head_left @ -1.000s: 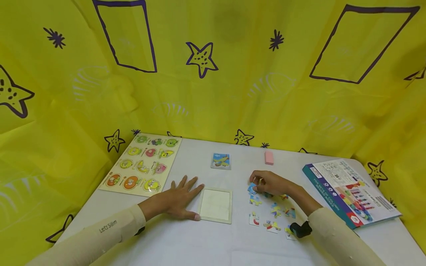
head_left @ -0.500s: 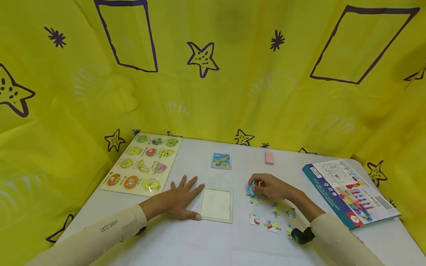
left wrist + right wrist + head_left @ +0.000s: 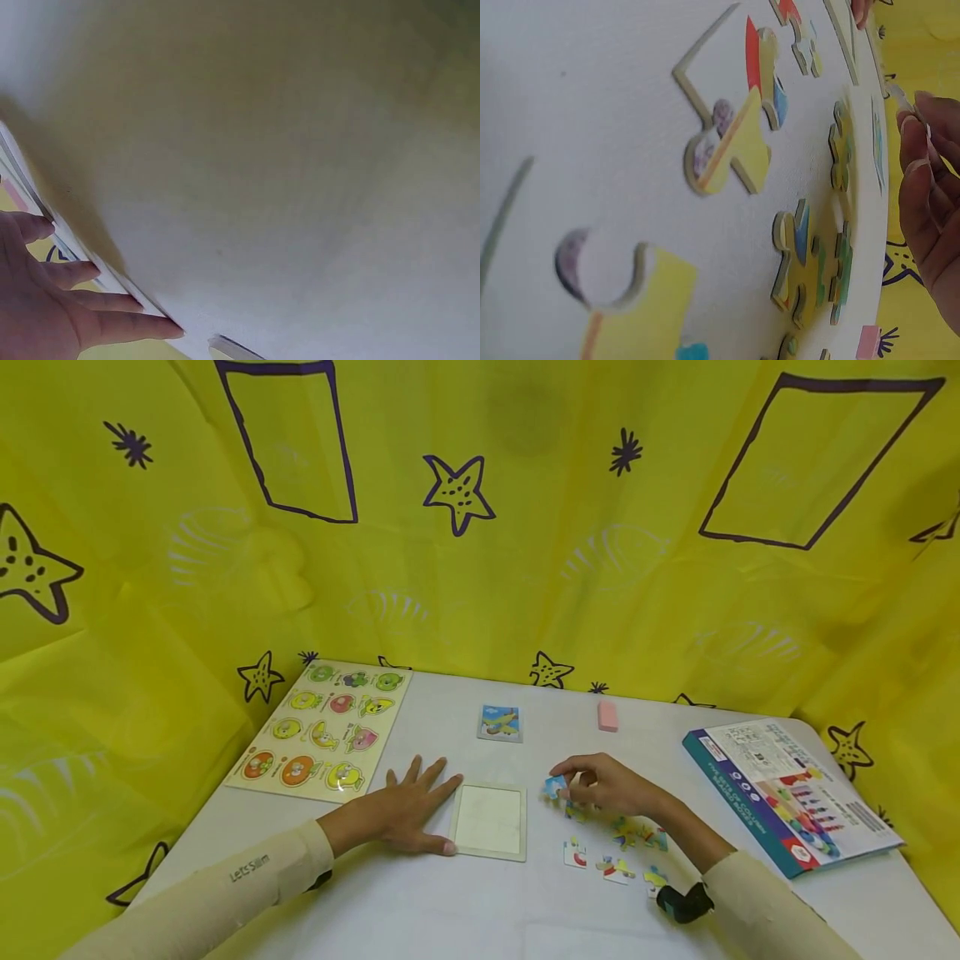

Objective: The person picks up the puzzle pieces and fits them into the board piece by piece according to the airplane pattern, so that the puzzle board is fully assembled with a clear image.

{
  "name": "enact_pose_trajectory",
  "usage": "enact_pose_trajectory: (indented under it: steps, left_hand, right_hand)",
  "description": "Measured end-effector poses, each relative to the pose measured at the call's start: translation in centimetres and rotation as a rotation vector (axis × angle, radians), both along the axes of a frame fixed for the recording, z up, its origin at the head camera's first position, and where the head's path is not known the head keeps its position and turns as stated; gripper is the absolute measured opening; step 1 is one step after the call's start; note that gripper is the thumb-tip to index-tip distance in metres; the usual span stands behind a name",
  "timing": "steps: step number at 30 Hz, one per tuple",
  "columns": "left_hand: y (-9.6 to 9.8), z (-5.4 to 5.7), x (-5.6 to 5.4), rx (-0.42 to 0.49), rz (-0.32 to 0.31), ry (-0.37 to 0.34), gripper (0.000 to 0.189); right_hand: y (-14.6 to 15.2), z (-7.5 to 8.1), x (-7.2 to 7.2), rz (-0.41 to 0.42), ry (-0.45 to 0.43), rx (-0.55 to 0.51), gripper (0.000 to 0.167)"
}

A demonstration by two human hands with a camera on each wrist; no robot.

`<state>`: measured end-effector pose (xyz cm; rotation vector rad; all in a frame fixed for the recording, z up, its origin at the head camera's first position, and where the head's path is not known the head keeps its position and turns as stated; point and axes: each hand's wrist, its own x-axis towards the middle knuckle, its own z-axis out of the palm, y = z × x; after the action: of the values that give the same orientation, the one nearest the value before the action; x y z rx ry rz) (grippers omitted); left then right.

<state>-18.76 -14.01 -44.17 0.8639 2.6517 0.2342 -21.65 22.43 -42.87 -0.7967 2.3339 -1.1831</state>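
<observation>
My right hand [image 3: 611, 787] pinches a blue jigsaw piece [image 3: 555, 787] between thumb and fingers, right of the wooden puzzle frame. In the right wrist view the same piece [image 3: 898, 96] shows edge-on at the fingertips. Several loose jigsaw pieces [image 3: 617, 870] lie below and around this hand; one blue-and-yellow piece [image 3: 574, 811] is partly hidden under it. My left hand [image 3: 411, 814] lies flat with spread fingers, its thumb and forefinger at the left edge of the puzzle frame [image 3: 522, 827], whose pale inside is bare. The left wrist view shows the left fingers [image 3: 120, 326] outstretched.
A small airplane picture card [image 3: 500, 723] lies behind the frame, with a pink block [image 3: 607, 717] to its right. On the left is a fruit puzzle board [image 3: 318, 731]. A teal-edged box [image 3: 795, 793] lies at the right. Yellow curtain [image 3: 480, 568] borders the table.
My right hand has moved left with the blue jigsaw piece, away from the loose pieces and closer to the frame. My left hand has stayed put.
</observation>
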Motion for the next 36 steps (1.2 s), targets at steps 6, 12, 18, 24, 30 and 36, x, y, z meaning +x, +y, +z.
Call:
enact_pose_trajectory:
  steps: [6,12,18,24,30,36]
  left_hand:
    - [-0.1,-0.2,-0.1,-0.004,0.002,0.008,0.103]
    - [-0.1,-0.2,-0.1,-0.001,0.003,0.010,0.103]
    - [-0.2,-0.2,0.0,-0.007,0.004,0.014,0.103]
    - [-0.1,-0.2,0.1,-0.009,0.009,0.016,0.103]
    - [0.0,0.0,0.1,-0.013,0.015,0.010,0.103]
    - [0.1,-0.1,0.1,-0.032,0.014,0.022,0.104]
  right_hand:
    - [-0.1,0.0,0.1,0.037,-0.007,-0.022,0.033]
    - [-0.6,-0.4,-0.1,0.069,-0.001,-0.050,0.031]
    - [-1.6,-0.4,0.0,0.047,-0.006,-0.078,0.029]
    - [-3.0,-0.5,-0.2,0.038,-0.014,-0.120,0.015]
    - [-4.5,-0.6,-0.1,0.029,-0.016,-0.131,0.012]
    - [-5.7,-0.6,0.0,0.025,-0.060,-0.131,0.010]
